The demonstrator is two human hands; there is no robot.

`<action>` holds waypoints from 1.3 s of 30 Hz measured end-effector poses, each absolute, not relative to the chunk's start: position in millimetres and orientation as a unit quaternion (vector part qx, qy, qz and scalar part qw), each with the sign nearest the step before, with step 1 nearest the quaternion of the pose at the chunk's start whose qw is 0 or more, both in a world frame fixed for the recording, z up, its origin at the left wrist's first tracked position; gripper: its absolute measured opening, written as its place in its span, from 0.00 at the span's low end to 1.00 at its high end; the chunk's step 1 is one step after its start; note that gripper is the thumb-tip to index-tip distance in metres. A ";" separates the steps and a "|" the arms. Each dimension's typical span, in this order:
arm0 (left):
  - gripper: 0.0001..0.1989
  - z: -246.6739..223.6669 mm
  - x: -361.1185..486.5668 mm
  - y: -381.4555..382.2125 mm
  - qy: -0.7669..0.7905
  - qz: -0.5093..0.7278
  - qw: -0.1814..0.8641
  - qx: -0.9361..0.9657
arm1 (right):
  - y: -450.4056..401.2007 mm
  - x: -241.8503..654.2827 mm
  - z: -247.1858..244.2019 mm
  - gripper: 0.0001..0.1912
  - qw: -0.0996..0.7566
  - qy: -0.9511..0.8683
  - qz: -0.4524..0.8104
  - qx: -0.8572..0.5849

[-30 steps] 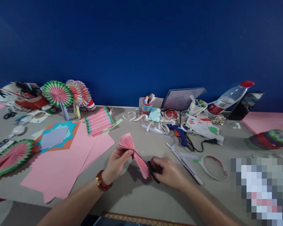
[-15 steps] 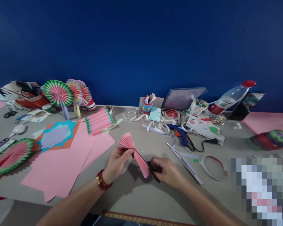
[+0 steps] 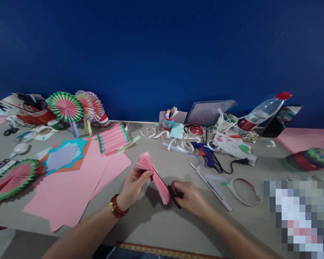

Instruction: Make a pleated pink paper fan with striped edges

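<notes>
My left hand [image 3: 135,181], with a red beaded bracelet on its wrist, pinches the middle of a folded pink paper fan [image 3: 160,184]. The pleats spread out at both ends of the fan. Dark scissors [image 3: 174,197] are in my right hand [image 3: 187,196], its fingers closed round the handles. Their blades lie along the right edge of the fan's lower end, partly hidden by the paper. Whether they touch or cut the paper cannot be made out.
Pink sheets [image 3: 67,194] lie left, near a green-edged fan [image 3: 16,178]. Behind stand finished round fans [image 3: 66,107]. To the right are a blue glue gun [image 3: 207,155], a long cutter [image 3: 212,187], a tape roll [image 3: 245,192] and a bottle [image 3: 261,113].
The scissors and my right hand have shifted very slightly to the left, and the lower end of the pink fan has moved a little with them. My left hand keeps its hold.
</notes>
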State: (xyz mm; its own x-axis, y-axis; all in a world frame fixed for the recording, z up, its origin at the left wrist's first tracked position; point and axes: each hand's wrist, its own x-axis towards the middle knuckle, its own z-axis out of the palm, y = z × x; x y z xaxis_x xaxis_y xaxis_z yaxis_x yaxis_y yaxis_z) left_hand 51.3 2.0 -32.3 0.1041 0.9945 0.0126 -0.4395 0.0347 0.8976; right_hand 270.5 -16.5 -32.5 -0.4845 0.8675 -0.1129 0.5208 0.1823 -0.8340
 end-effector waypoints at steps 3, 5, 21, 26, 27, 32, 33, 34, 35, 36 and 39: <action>0.09 -33.3 50.9 2.6 0.347 0.573 0.626 0.400 | -16.6 270.1 -31.4 0.08 0.197 -0.742 0.436 -0.470; 0.08 -33.7 50.7 2.8 0.344 0.571 0.628 0.402 | -16.7 270.0 -31.0 0.08 0.198 -0.741 0.436 -0.470; 0.11 -31.1 50.3 2.2 0.347 0.536 0.647 0.418 | -15.9 270.3 -38.5 0.08 0.215 -0.756 0.407 -0.466; 0.12 -30.7 52.2 1.7 0.348 0.531 0.654 0.412 | -17.4 268.5 -38.4 0.09 0.199 -0.753 0.411 -0.475; 0.13 -30.4 52.3 1.7 0.349 0.530 0.654 0.412 | -17.7 268.2 -37.9 0.09 0.199 -0.751 0.412 -0.475; 0.12 -27.3 52.1 1.2 0.355 0.527 0.653 0.413 | -18.7 266.6 -35.4 0.08 0.202 -0.752 0.406 -0.478; 0.11 -27.1 52.1 1.1 0.355 0.526 0.654 0.412 | -18.9 266.4 -35.1 0.08 0.198 -0.752 0.404 -0.480; 0.11 -27.2 52.1 0.9 0.355 0.527 0.654 0.411 | -19.1 266.1 -35.0 0.08 0.195 -0.752 0.404 -0.483; 0.11 -27.7 52.1 0.8 0.354 0.527 0.655 0.410 | -19.4 266.0 -34.9 0.08 0.191 -0.750 0.406 -0.486; 0.11 -28.5 52.0 0.8 0.354 0.528 0.655 0.409 | -19.7 265.9 -35.0 0.08 0.187 -0.748 0.409 -0.488; 0.13 -31.2 51.5 0.8 0.367 0.527 0.646 0.412 | -20.6 266.0 -35.1 0.08 0.186 -0.745 0.413 -0.490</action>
State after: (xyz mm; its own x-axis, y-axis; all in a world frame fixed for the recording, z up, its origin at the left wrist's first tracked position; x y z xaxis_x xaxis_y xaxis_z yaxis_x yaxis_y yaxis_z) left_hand 51.5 0.8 -31.2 0.1738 0.9840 -0.0400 -0.3784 0.1043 0.9197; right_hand 266.0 -20.6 -35.1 -0.4511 0.8834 -0.1268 0.5757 0.1794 -0.7978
